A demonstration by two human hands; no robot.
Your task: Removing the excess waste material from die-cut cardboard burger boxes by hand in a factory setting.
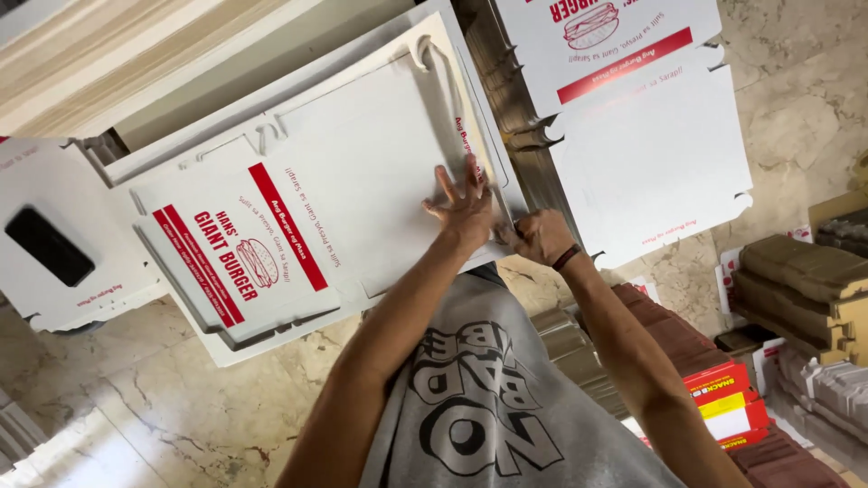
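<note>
A flat white cardboard box blank (362, 172) with red stripes and a burger drawing lies on top of a stack of the same blanks. My left hand (466, 210) lies flat on its right part, fingers spread and pressing down. Just to the right, my right hand (536, 237), with a dark band on the wrist, has its fingers curled on the blank's right edge. The fingertips of that hand are hidden under the card.
Another stack of white blanks (646, 136) lies at the upper right, and one more blank (54, 244) at the left. Brown and red folded cartons (723, 380) are piled at the lower right. The floor (163, 398) is marble tile. A pale board (127, 54) runs along the top left.
</note>
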